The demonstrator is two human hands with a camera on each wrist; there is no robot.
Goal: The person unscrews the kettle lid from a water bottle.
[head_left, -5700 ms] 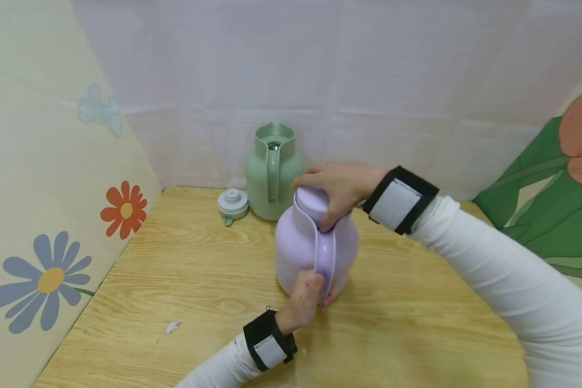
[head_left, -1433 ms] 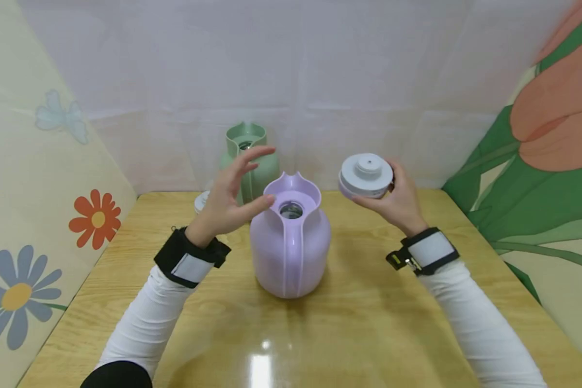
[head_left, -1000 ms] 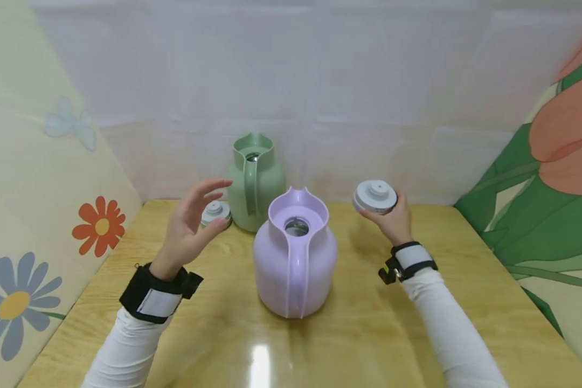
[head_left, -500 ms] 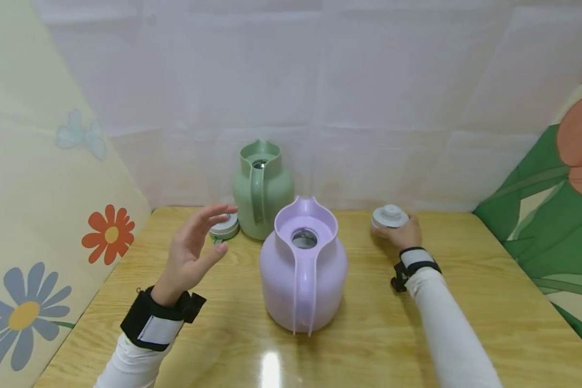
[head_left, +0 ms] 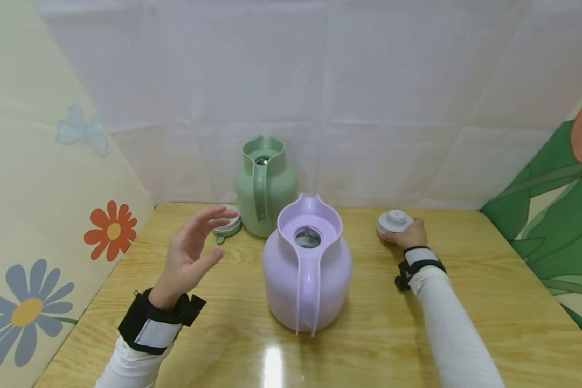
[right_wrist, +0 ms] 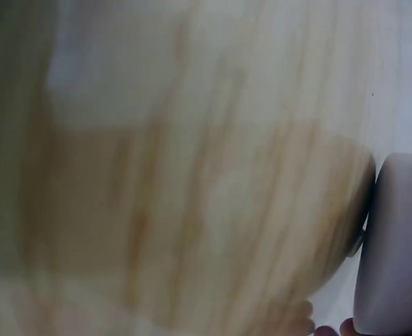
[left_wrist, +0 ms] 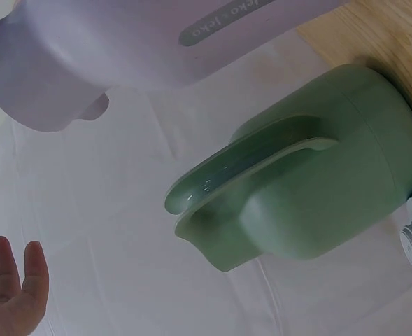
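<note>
A lilac thermos jug (head_left: 307,280) stands at the middle of the table, its mouth uncovered and its handle towards me. To its right my right hand (head_left: 409,235) grips the jug's lid (head_left: 396,220), which is turned upside down, pale inner side up, at the table surface. In the right wrist view only part of the lid (right_wrist: 396,245) shows, with fingertips at its edge. My left hand (head_left: 189,256) hovers left of the lilac jug, fingers loosely bent and apart from the thumb, touching nothing. Fingers of that hand (left_wrist: 17,294) appear at the left wrist view's corner.
Behind stands a green thermos jug (head_left: 267,188), also without its lid. A grey and green lid (head_left: 229,229) lies upside down beside it, partly behind my left fingers. The wooden table (head_left: 213,345) meets a white cloth backdrop (head_left: 368,108).
The left hand has let go of the lilac jug's handle and moved left. The right hand has lifted the lid off, turned it over, and lowered it to the table at right.
</note>
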